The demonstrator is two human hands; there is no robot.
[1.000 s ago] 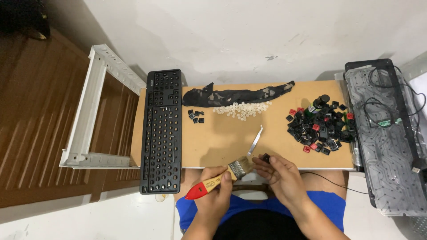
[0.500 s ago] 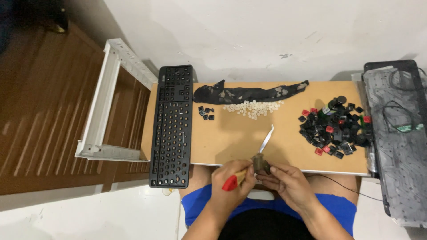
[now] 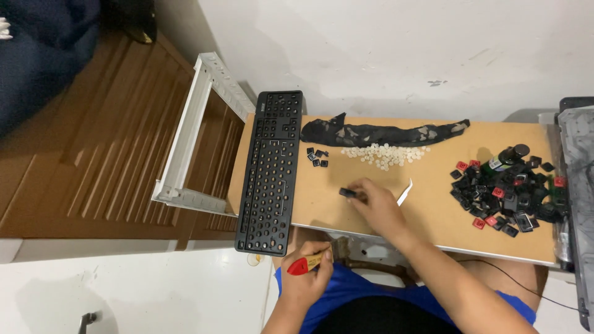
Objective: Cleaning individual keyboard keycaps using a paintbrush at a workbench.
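A small black keycap (image 3: 348, 193) is pinched between the fingers (image 3: 362, 192) of the right hand (image 3: 378, 207), which is stretched out over the middle of the light wooden table (image 3: 433, 213), just in from its near edge; the keycap is held touching or just above the tabletop, which of the two cannot be told. The left hand (image 3: 307, 278) is kept below the near edge of the table, over the lap, and its fingers are closed around the red-and-wood handle of a brush (image 3: 309, 263), whose head is seen at the table's edge. A black keyboard (image 3: 271, 170), stripped of its caps, is laid lengthwise along the left edge of the table. A few loose black keycaps (image 3: 317, 157) are found just beside it, and a heap of small white pieces (image 3: 385, 154) lies near the far edge, in front of a dark camouflage cloth (image 3: 383, 132). A pile of black and red keycaps (image 3: 504, 198) is gathered at the right end, with a dark bottle (image 3: 507, 158) lying at its far side. A thin white strip (image 3: 404, 192) is seen just right of the right hand.
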